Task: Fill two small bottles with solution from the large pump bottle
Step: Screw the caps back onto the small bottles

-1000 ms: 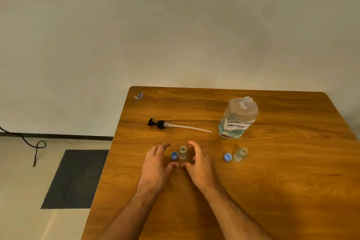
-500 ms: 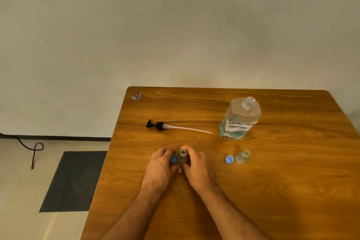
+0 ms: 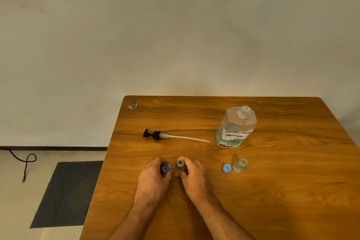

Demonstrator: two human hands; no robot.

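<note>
Two bare forearms enter from the near edge and end in two bare hands. The left hand (image 3: 154, 178) and the right hand (image 3: 192, 177) wear no gloves, and no rings, watch or bracelet show on either wrist. No sleeve is in view on either arm; both are uncovered all the way to the near edge. Fine hair shows along both forearms. The fingers (image 3: 158, 162) are short-nailed as far as can be told; finer detail is too small to make out.
</note>
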